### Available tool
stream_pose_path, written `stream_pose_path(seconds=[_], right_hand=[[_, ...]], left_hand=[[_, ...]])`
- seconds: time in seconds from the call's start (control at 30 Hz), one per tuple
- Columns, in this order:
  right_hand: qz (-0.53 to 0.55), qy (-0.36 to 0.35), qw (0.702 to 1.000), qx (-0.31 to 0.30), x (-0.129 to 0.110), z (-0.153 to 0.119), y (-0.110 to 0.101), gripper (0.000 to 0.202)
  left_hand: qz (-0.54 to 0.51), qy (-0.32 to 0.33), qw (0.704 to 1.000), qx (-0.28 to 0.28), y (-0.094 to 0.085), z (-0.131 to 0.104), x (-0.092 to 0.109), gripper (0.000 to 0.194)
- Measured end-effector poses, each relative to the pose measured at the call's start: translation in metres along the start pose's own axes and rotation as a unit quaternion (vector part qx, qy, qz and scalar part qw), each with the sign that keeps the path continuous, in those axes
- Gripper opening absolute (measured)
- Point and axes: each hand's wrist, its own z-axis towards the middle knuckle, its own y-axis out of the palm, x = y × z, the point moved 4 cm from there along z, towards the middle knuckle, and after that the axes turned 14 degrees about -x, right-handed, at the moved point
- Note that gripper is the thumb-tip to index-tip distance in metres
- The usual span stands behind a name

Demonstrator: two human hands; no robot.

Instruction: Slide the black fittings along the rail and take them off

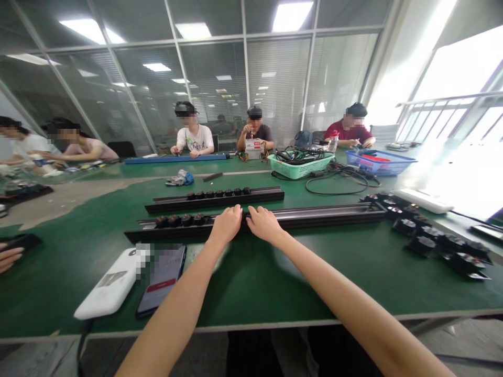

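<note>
Both hands rest side by side on the near rail (314,215), which lies across the green desk (251,283). The left hand (226,224) and right hand (264,222) press flat, fingers together, gripping nothing. The rail looks long, stiff and heavy; holding near its middle seems best.

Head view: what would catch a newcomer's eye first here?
Two bare forearms reach to the middle of the green table, where the left hand and right hand rest side by side on a long black metal rail holding small round black parts. A second, shorter black rail lies just behind it. A white power bank and a dark phone lie at near left.
</note>
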Motion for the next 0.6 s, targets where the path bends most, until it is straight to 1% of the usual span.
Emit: stream_pose_path(seconds=[0.1,0.2,0.27,0.4,0.5,0.6], right_hand=[[0.013,-0.003,1.0,0.007,-0.014,0.005,0.004,0.041],[0.033,0.009,0.999,0.027,-0.021,0.006,0.008,0.046],[0.048,0.023,0.998,0.039,-0.022,0.008,0.01,0.049],[0.066,0.04,0.996,0.035,-0.02,0.014,0.012,0.04],[0.072,0.032,0.996,0.04,-0.017,0.017,0.012,0.036],[0.069,0.013,0.996,0.049,-0.016,0.018,0.015,0.037]], left_hand=[[0.008,0.008,1.0,-0.001,-0.002,0.0,-0.003,0.042],[0.017,0.005,1.0,0.006,-0.003,0.0,-0.007,0.041],[0.019,-0.015,1.0,0.014,-0.004,0.0,-0.012,0.036],[0.013,-0.065,0.997,0.047,-0.005,0.0,-0.023,0.033],[0.008,-0.104,0.993,0.055,-0.006,0.0,-0.03,0.034],[0.003,-0.14,0.989,0.046,-0.004,0.0,-0.037,0.036]])
